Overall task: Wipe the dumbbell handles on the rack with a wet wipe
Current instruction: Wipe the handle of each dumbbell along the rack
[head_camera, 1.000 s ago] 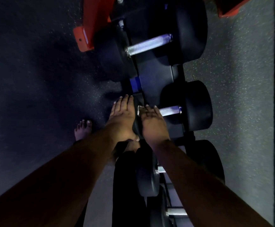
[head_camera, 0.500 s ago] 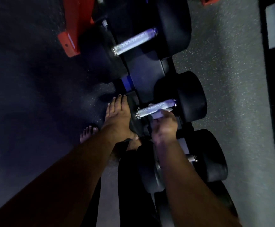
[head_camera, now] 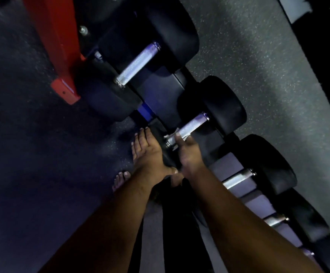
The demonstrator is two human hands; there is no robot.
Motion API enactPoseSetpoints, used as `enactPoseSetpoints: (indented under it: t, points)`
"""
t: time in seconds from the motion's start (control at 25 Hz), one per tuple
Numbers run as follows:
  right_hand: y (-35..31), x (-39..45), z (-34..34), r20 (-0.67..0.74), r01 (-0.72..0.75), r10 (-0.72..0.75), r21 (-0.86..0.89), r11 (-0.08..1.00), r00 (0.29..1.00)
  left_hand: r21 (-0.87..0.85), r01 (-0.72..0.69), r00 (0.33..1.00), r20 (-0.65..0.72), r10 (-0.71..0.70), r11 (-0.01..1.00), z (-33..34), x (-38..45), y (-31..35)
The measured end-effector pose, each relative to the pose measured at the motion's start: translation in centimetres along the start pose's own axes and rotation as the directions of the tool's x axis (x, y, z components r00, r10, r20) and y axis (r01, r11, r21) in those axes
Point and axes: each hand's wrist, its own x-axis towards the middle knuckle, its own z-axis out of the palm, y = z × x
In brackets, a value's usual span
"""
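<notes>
Two hands: right hand (head_camera: 187, 152) with wet wipe (head_camera: 175, 133) around dumbbell handle (head_camera: 191, 126).

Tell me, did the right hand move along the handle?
Yes. The right hand slid with the wipe back toward the handle's near end, by the left hand.

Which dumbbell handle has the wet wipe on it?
The second handle from the red frame: the right hand holds the white wipe around its near end. The other handles are bare.
</notes>
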Motion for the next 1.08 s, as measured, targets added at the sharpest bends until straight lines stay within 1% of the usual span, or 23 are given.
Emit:
enactPoseSetpoints:
  t: [0.04, 0.08, 0.12, 0.2, 0.24, 0.28, 0.32, 0.36, 0.4, 0.44, 0.48, 0.52, 0.56, 0.6, 0.64, 0.68, 0.76, 0.8, 0.84, 0.92, 1.0, 1.04, 1.08]
  points:
    - [0.6, -0.1, -0.9, -0.031, 0.063, -0.074, -0.263, 0.963, 0.997, 0.001, 0.000, 1.000, 0.002, 0.000, 1.000, 0.0, 0.1, 0.0]
    - [0.8, -0.5, -1.8, -0.031, 0.101, -0.129, -0.452, 0.886, 0.991, -0.001, -0.001, 1.000, 0.008, 0.001, 1.000, 0.0, 0.1, 0.0]
    - [0.7, -1.2, -2.5, 0.001, 0.131, -0.154, -0.538, 0.833, 0.988, -0.005, -0.007, 1.000, 0.013, 0.007, 1.000, 0.0, 0.1, 0.0]
    - [-0.8, -2.9, -2.8, 0.137, 0.205, -0.156, -0.516, 0.832, 0.978, -0.018, -0.018, 1.000, 0.015, 0.018, 1.000, 0.0, 0.0, -0.1]
    - [-2.1, -3.5, -2.7, 0.211, 0.282, -0.203, -0.479, 0.831, 0.956, -0.029, -0.018, 1.000, 0.009, 0.018, 0.999, 0.0, -0.1, -0.2]
    - [-3.7, -3.5, -2.7, 0.258, 0.405, -0.316, -0.479, 0.779, 0.913, -0.038, -0.017, 1.000, 0.000, 0.017, 0.999, 0.0, -0.1, -0.2]
    - [-5.5, -2.9, -2.8, 0.282, 0.538, -0.469, -0.574, 0.617, 0.837, -0.040, -0.017, 1.000, -0.007, 0.017, 0.999, 0.0, 0.0, -0.3]
    - [-6.8, -1.5, -3.1, 0.346, 0.626, -0.596, -0.692, 0.360, 0.725, -0.033, -0.017, 1.000, -0.005, 0.017, 0.999, 0.0, 0.1, -0.3]
    - [-7.9, -0.1, -3.6, 0.436, 0.632, -0.649, -0.770, 0.091, 0.623, -0.027, -0.017, 1.000, 0.002, 0.017, 1.000, 0.0, 0.2, -0.3]
    - [-7.9, 1.2, -4.3, 0.545, 0.609, -0.634, -0.780, -0.143, 0.549, -0.026, -0.017, 1.000, 0.009, 0.017, 1.000, 0.1, 0.2, -0.3]
    - [-6.9, 1.9, -4.7, 0.654, 0.575, -0.559, -0.742, -0.344, 0.510, -0.028, -0.017, 1.000, 0.015, 0.018, 0.999, 0.1, 0.1, -0.4]
    - [-5.2, 2.1, -5.0, 0.751, 0.563, -0.437, -0.661, -0.497, 0.496, -0.032, -0.019, 1.000, 0.018, 0.019, 0.999, 0.0, 0.0, -0.4]
    - [-3.8, 1.9, -5.5, 0.834, 0.591, -0.299, -0.543, -0.597, 0.464, -0.038, -0.023, 1.000, 0.020, 0.024, 0.999, 0.0, 0.0, -0.5]
    - [-3.0, 1.6, -6.2, 0.888, 0.626, -0.174, -0.428, -0.652, 0.426, -0.047, -0.026, 0.999, 0.019, 0.027, 0.999, 0.0, 0.0, -0.5]
    - [-2.9, 1.6, -6.7, 0.907, 0.645, -0.095, -0.362, -0.673, 0.410, -0.053, -0.028, 0.999, 0.019, 0.029, 0.998, 0.1, 0.1, -0.6]
    - [-3.2, 1.9, -7.1, 0.903, 0.622, -0.110, -0.369, -0.691, 0.415, -0.051, -0.028, 0.999, 0.020, 0.029, 0.998, 0.1, 0.2, -0.6]
    - [-4.4, 2.8, -7.1, 0.819, 0.504, -0.295, -0.544, -0.671, 0.492, -0.037, -0.023, 0.999, 0.021, 0.024, 0.999, 0.2, 0.3, -0.6]
    - [-4.7, 2.9, -6.7, 0.782, 0.469, -0.350, -0.600, -0.648, 0.516, -0.036, -0.022, 1.000, 0.021, 0.023, 0.999, 0.2, 0.3, -0.6]
    - [-4.4, 3.0, -6.1, 0.784, 0.472, -0.358, -0.600, -0.646, 0.507, -0.039, -0.025, 0.999, 0.021, 0.026, 0.999, 0.1, 0.2, -0.6]
    - [-3.3, 2.6, -5.0, 0.867, 0.561, -0.306, -0.490, -0.667, 0.394, -0.053, -0.028, 0.999, 0.016, 0.029, 0.998, 0.1, 0.1, -0.6]
    - [-2.6, 1.2, -4.8, 0.904, 0.650, -0.296, -0.427, -0.629, 0.307, -0.060, -0.032, 0.999, 0.009, 0.033, 0.998, 0.1, 0.1, -0.6]
    - [-2.2, 0.6, -5.3, 0.902, 0.682, -0.308, -0.430, -0.592, 0.302, -0.059, -0.032, 0.999, 0.003, 0.032, 0.998, 0.1, 0.0, -0.6]
    - [-1.7, 0.0, -6.0, 0.883, 0.711, -0.333, -0.466, -0.526, 0.331, -0.057, -0.030, 1.000, -0.003, 0.030, 0.998, 0.1, 0.0, -0.5]
